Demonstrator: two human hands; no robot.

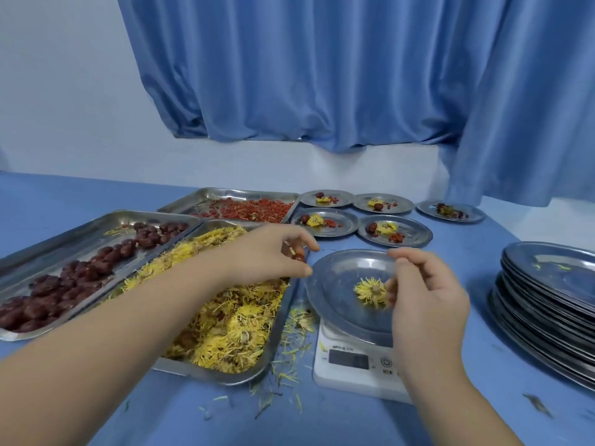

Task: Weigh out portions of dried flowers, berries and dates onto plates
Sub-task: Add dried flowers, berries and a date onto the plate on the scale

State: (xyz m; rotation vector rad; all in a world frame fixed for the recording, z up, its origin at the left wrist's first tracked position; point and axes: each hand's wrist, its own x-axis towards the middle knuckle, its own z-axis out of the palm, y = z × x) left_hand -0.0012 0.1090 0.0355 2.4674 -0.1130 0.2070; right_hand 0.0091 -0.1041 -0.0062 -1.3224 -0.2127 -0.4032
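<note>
Blue table with three steel trays, five filled plates, white scale, plate stack, loose petals

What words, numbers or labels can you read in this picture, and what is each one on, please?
Print on the scale, above its display: too blurred to read.
Display: dark, no digits visible.
Marks around the button: too small to read.
No other text.

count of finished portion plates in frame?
5 plates, all right of the berry tray: three in the far row, two in the nearer row. Not counted: the plate on the scale, holding only a flower, and the stack at right.
</note>
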